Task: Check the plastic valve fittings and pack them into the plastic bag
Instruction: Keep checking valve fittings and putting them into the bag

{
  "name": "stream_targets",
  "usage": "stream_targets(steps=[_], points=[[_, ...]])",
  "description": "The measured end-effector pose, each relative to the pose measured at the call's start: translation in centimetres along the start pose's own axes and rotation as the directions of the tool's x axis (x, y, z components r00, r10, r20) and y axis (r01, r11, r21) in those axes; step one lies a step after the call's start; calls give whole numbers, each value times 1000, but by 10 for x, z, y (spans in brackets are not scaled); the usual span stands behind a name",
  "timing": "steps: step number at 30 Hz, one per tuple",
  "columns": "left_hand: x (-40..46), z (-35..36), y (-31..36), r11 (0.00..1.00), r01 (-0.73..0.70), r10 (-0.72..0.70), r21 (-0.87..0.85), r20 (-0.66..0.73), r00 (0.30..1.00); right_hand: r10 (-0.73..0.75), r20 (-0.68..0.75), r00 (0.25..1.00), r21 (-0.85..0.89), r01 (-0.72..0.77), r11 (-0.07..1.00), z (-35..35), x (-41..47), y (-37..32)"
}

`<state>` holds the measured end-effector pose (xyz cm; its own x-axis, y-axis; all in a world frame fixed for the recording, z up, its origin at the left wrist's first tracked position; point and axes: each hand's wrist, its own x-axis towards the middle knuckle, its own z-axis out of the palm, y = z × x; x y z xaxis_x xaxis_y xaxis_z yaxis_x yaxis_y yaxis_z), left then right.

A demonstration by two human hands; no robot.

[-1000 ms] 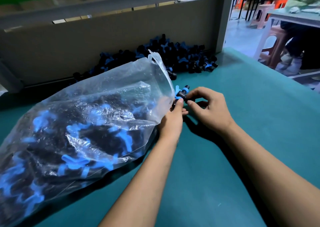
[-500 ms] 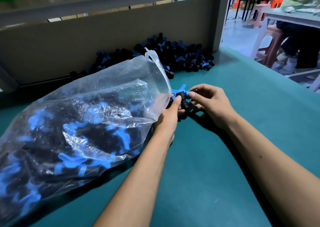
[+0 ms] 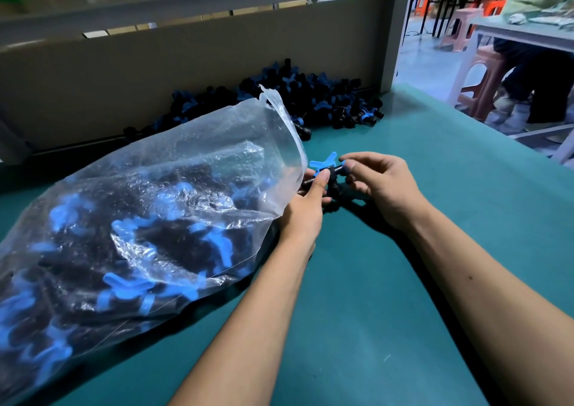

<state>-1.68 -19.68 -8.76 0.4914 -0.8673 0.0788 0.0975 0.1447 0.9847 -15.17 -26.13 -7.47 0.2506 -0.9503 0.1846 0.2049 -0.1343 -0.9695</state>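
Showing a black valve (image 3: pixel 334 177) with its blue handle (image 3: pixel 323 163) pointing up and its body lying left to right, pinched at either end by the left hand (image 3: pixel 306 210) and right hand (image 3: pixel 382 185) beside the mouth of the bag (image 3: pixel 174 188); inspection is best done by turning it fully before dropping it in.

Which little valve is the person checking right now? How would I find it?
Find the big clear plastic bag lying on the green table, then look just right of its open mouth. There the left hand and right hand pinch one black valve fitting between them. Unlike the bagged or piled ones, it's alone, blue handle up.
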Motion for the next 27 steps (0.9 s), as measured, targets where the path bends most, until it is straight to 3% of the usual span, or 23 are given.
stream_targets(steps=[2, 5, 8, 12, 14, 16, 18, 21, 23, 25, 27], points=[[-1, -2, 0, 999, -2, 2, 37, -4, 1000, -12, 105, 994, -72, 20, 997, 0, -2, 0], [-2, -2, 2, 998, 17, -17, 65, -2, 1000, 0, 152, 988, -55, 8, 998, -1, -3, -1], [-3, 1, 5, 998, 55, -53, 43, -40, 998, -40, -13, 999, -55, 39, 998, 2, -1, 1], [-7, 3, 7, 998, 63, -61, 31, -74, 995, -39, -252, 967, 96, 65, 993, 0, 3, 2], [-7, 3, 7, 995, 101, -99, 8, -118, 988, -71, -298, 952, -30, 65, 997, 0, 1, 2], [-6, 2, 10, 986, 159, -165, -50, -158, 974, -129, -239, 962, -189, 85, 978, 4, -2, 0], [-4, 1, 12, 984, 153, -165, -90, -151, 975, -170, -44, 984, -301, 149, 942, 8, -7, -1], [-7, 2, 14, 992, 126, -128, -29, -91, 988, -288, 187, 939, -561, 343, 754, 13, -11, 0], [-9, 2, 15, 994, 111, -109, 26, -72, 991, -337, 207, 918, -612, 391, 688, 16, -10, 1], [-10, 2, 17, 995, 92, -90, 29, -63, 994, -283, 143, 948, -590, 311, 745, 15, -8, 3], [-11, 3, 20, 997, 54, -52, 61, -42, 998, -121, 58, 991, -422, 135, 897, 13, -6, 3]])
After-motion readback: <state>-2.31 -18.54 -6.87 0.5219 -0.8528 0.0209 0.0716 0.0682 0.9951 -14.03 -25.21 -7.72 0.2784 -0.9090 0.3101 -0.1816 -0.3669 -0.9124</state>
